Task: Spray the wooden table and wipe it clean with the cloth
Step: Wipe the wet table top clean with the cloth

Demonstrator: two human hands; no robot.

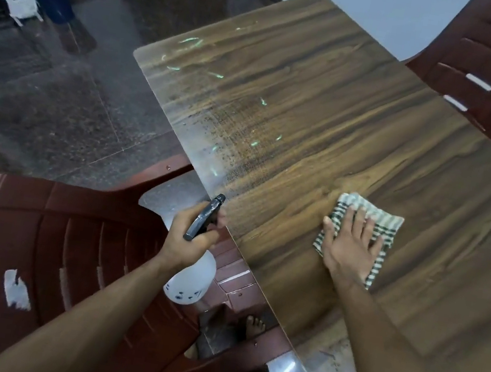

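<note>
the wooden table (331,109) is wet with droplets on its left part. my left hand (193,235) holds the spray bottle (190,277) near the edge, my right hand (351,245) lies flat and spread on the cloth (372,216). i think spraying is in hand; next the cloth must go left over the drops.
</note>
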